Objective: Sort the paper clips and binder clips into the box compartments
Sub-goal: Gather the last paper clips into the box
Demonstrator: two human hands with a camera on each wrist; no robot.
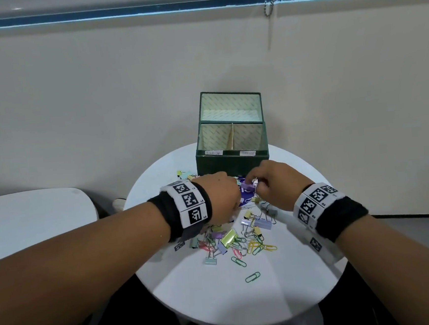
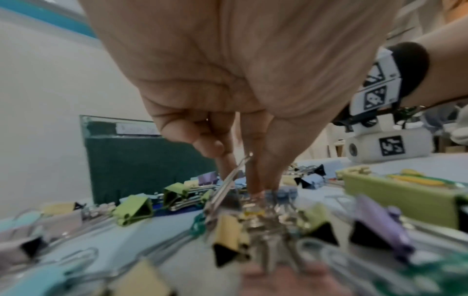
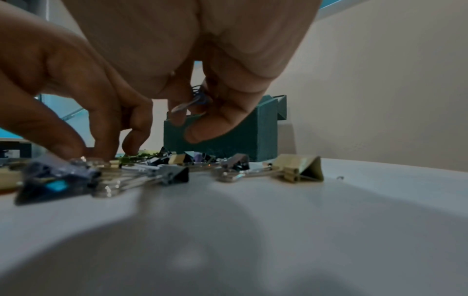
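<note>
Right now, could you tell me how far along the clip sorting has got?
Barely started: both compartments of the green box look empty. In hand: the right hand curls its fingers round a few paper clips, and the left hand reaches into the pile. Nearly all clips remain on the round table.

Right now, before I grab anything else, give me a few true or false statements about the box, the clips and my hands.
1. The box is open. True.
2. Its front compartments hold clips. False: both compartments look empty.
3. The pile lies on the table, on the near side of the box. True.
4. The right hand is empty. False: its curled fingers hold wire clips.
5. A green paper clip lies apart from the pile. True.
</note>
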